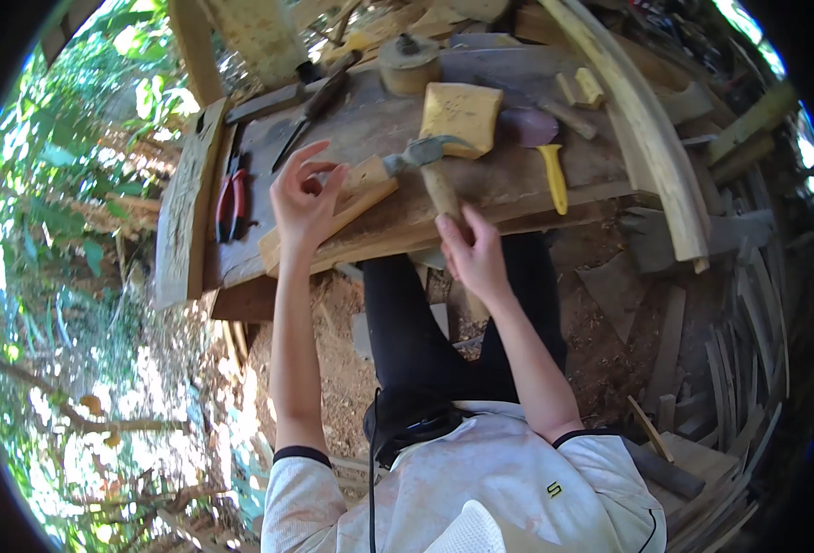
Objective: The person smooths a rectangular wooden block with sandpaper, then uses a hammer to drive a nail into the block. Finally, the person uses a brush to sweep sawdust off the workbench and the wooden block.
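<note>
The right hand [473, 247] was closed around the hammer [440, 189] at the near edge of the worktop [517, 180]. The left hand [304, 203] was half open, holding nothing visible.

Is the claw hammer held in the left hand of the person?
No, the claw hammer is gripped in the right hand, while the left hand is apart from it.

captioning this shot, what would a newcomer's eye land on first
Probably the hammer, gripped by the right hand at the workbench's near edge. Then the yellow block just beyond the hammer's head, and the red-handled pliers toward the workbench's left end.
</note>
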{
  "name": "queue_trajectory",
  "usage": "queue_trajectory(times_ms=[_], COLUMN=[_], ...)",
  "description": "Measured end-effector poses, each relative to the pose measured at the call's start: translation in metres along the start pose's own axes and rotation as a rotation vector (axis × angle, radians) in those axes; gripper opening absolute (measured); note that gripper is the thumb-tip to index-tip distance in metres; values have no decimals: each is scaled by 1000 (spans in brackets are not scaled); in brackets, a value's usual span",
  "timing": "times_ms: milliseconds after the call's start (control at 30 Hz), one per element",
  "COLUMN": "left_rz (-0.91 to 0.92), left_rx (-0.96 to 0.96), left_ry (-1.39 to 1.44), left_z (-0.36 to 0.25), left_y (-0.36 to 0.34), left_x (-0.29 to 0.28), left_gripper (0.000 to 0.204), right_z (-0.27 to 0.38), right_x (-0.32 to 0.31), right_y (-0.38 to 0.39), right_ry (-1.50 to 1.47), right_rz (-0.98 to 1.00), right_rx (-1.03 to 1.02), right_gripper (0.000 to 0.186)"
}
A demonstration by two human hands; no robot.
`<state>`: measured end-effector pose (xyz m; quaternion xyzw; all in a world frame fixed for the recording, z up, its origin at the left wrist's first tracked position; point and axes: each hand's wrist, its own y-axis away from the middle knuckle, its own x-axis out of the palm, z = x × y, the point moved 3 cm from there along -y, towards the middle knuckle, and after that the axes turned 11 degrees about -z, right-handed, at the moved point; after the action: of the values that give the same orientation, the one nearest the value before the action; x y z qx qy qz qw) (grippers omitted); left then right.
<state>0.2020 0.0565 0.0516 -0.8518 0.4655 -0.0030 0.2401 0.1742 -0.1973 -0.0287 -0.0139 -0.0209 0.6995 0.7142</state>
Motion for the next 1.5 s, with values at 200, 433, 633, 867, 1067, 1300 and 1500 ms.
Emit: queue_trajectory(times_ms=[200,433,633,867,1067,1300,1500], left_rz=[9,21,-92,-256,-256,-153,-207], left_rx=[33,4,32,-43,-69,74,110], left_ry=[37,4,-77,-139,-226,-401,-462], left_z=[4,2,8,8,8,3,6], left_y=[-1,-2,-2,-5,-6,-5,-5], left_x=[-3,-1,-6,-4,-3,11,10], left_gripper=[39,29,13,13,13,10,20], right_z=[1,-8,-10,-9,-12,-4,5], right_x=[5,3,1,-1,-3,-4,-1], right_y=[5,5,3,-3,-2,-1,0], right_ry=[-130,-49,76,25,45,145,-63], right_rz=[-9,-55,-66,8,22,-11,112], right_rx=[43,-39,-137,-50,-33,-207,87], right_gripper=[45,47,43,39,43,40,39])
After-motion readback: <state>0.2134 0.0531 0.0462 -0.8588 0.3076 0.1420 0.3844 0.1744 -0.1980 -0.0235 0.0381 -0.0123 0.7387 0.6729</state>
